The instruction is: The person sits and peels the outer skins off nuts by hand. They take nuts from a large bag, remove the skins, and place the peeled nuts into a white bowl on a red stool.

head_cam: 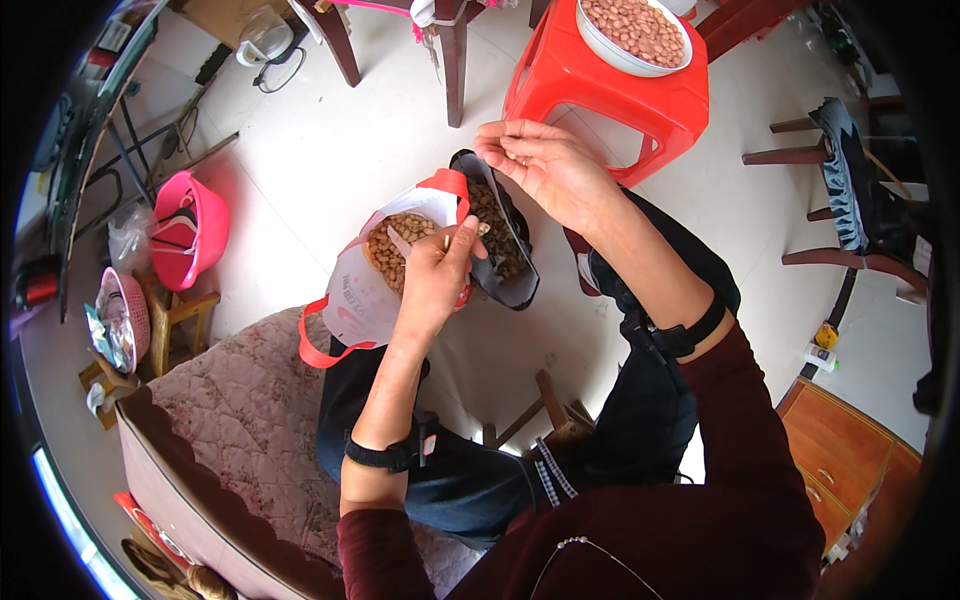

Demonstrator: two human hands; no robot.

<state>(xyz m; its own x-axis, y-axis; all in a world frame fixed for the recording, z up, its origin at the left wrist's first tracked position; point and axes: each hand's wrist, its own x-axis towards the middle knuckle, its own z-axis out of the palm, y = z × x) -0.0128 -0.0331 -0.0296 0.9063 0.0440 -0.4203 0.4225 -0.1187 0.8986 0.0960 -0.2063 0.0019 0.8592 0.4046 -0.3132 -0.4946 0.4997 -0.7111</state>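
Note:
My left hand (pixel 439 262) is above the white bag with red handles (pixel 356 304), which holds peanuts in their shells (pixel 390 259). Its thumb and fingers are closed on a peanut shell (pixel 484 226). My right hand (pixel 551 161) is raised palm up with curled fingers, between the bags and the red stool; something small and pale, perhaps a bit of peanut, lies at its fingers. A dark bag (pixel 517 289) with empty shells (pixel 499 240) stands right of the white bag. Shelled peanuts (pixel 637 30) fill a white bowl (pixel 645 69) on the red plastic stool (pixel 607 101).
A quilted seat cover (pixel 247 427) lies at the lower left. Left on the floor side are a pink basin (pixel 214 232) and a pink basket (pixel 135 322). Dark wooden table legs (pixel 454 82) stand ahead. A wooden cabinet (pixel 847 450) and a chair (pixel 855 259) are at the right.

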